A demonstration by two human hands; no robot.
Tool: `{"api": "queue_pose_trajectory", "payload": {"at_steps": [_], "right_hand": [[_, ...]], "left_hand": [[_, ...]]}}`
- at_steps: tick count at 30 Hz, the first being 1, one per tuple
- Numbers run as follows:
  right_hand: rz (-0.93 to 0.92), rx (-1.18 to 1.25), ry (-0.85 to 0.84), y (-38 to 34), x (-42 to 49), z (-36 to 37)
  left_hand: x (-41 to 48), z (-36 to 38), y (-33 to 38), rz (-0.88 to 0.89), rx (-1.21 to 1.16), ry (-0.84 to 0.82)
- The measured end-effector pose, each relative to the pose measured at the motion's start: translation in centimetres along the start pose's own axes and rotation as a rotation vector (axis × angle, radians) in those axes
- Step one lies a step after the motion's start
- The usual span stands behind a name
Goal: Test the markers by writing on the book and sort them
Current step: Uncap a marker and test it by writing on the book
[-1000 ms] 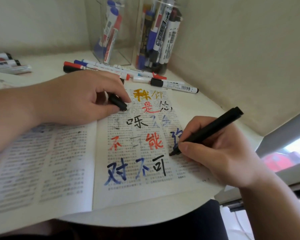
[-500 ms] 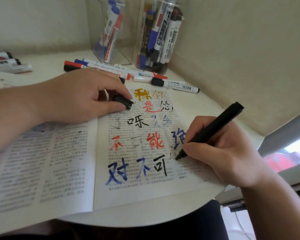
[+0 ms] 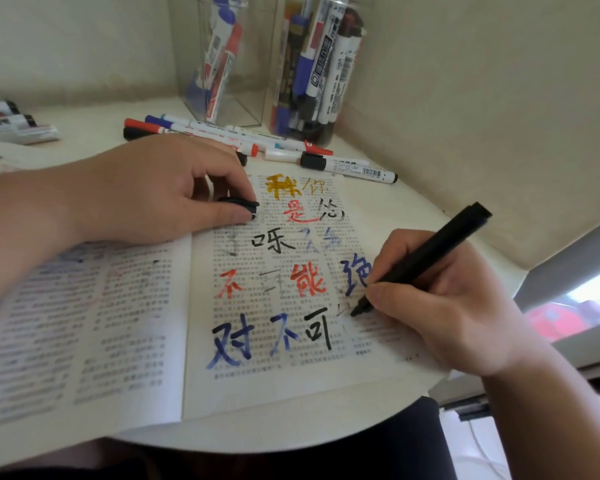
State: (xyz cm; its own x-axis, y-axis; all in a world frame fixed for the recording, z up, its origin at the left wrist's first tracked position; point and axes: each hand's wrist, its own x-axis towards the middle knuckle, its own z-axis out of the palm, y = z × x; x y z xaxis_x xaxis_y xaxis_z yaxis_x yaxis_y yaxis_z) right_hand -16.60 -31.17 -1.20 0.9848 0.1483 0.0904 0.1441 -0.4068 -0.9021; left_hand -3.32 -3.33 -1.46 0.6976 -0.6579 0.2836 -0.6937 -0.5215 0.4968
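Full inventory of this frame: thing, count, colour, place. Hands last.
table: 1, white, under everything
open book: 1, white printed pages, multicoloured test characters on right page, centre
black marker: 1, in right hand, tip at right page
black cap: 1, pinched by left hand
loose markers: several, white barrels, red/blue/black caps, behind book
clear holders: 2, back; left few markers, right packed
far-left markers: about three, left edge
left hand: 1, on book
right hand: 1, writing

A home study nook was indicated: cream walls point(image 3: 66, 46) were seen beyond the left hand point(image 3: 146, 192), a window frame point(image 3: 568, 261) past the right hand point(image 3: 447, 306).
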Motion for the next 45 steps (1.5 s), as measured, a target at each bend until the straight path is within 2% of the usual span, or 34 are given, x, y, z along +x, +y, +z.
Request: {"api": "queue_pose_trajectory", "payload": {"at_steps": [4, 12, 14, 16, 18, 21, 25, 31, 34, 38, 41, 43, 45], "right_hand": [[-0.02, 0.026, -0.1, -0.3, -0.3, -0.3], [0.005, 0.077, -0.144, -0.4, -0.5, -0.4], [-0.01, 0.062, -0.07, -0.2, -0.2, -0.3], [-0.014, 0.027, 0.072, 0.2, 0.0, -0.2], [-0.004, -0.039, 0.11, 0.2, 0.1, -0.1], [0.018, -0.053, 0.054, 0.1, 0.0, -0.1], [-0.001, -0.028, 0.085, 0.3, 0.2, -0.1], [-0.004, 0.047, -0.065, 0.2, -0.2, -0.7], [-0.016, 0.043, 0.002, 0.5, -0.2, -0.7], [0.0, 0.1, -0.039, 0.5, -0.1, -0.9], [-0.044, 0.23, 0.095, 0.3, 1.0, -0.8], [-0.104, 0.18, 0.162, -0.6, 2.5, -0.4], [-0.157, 0.11, 0.133, -2.5, 4.9, 0.1]], "left_hand": [[-0.1, 0.0, -0.1, 0.001, 0.004, -0.006], [-0.2, -0.1, 0.2, 0.009, -0.008, -0.022], [-0.3, 0.0, 0.1, 0.009, -0.015, -0.033], [-0.3, 0.0, 0.0, 0.017, -0.012, -0.046], [-0.2, 0.0, -0.1, 0.025, -0.019, -0.049], [-0.1, -0.1, -0.1, 0.034, -0.014, -0.052], [-0.2, 0.0, 0.2, 0.027, -0.02, -0.059], [-0.2, -0.2, 0.4, 0.003, -0.007, -0.074], [-0.2, -0.1, 0.4, -0.019, -0.001, -0.061], [-0.3, 0.1, 0.3, -0.043, -0.015, -0.023], [-0.4, 0.2, 0.4, -0.069, -0.128, 0.07], [-0.4, 0.3, 0.3, -0.063, -0.186, 0.133], [-0.3, 0.3, 0.2, -0.078, -0.274, 0.174]]}}
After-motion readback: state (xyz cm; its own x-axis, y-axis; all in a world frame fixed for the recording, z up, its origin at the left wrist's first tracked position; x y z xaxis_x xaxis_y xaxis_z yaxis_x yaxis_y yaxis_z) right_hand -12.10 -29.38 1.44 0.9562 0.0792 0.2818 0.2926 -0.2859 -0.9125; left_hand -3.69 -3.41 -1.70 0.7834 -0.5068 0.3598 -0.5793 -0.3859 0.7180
